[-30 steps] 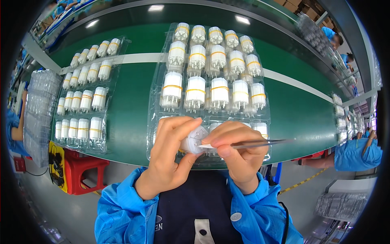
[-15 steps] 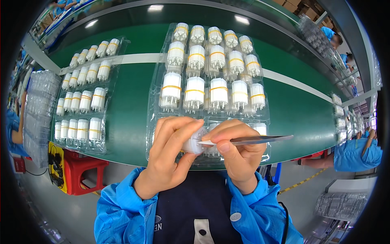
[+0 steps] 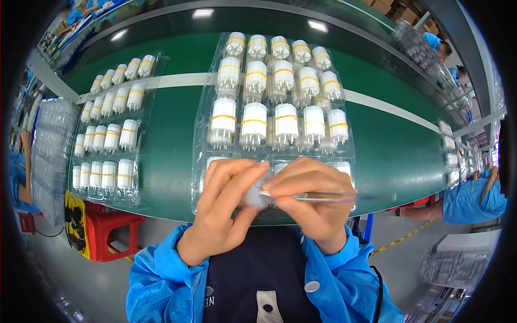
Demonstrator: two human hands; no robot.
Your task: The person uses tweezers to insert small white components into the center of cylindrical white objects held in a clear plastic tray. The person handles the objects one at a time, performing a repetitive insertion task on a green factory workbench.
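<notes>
In front of my chest my left hand [image 3: 219, 209] is closed around a white cylindrical part [image 3: 253, 196], its end turned toward my right hand. My right hand [image 3: 318, 207] pinches a slim pair of metal tweezers [image 3: 331, 197]. Their pale tip meets the end of the part, and their rear reaches out to the right, smeared by motion. Just beyond both hands lies a clear plastic tray [image 3: 200, 145] with rows of white cylinders [image 3: 223, 116], each with metal pins and a yellow band. My hands cover much of its nearest row.
A second clear tray [image 3: 141, 102] of similar cylinders lies left on the green table [image 3: 172, 124]. Stacked empty trays [image 3: 51, 156] stand further left. A red stool [image 3: 116, 229] is below the table edge. At the right a co-worker's blue sleeve [image 3: 466, 204] shows.
My right hand has moved slightly and turned over the part, with the tweezers now blurred. The left hand keeps its hold on the part. The view has shifted a little.
</notes>
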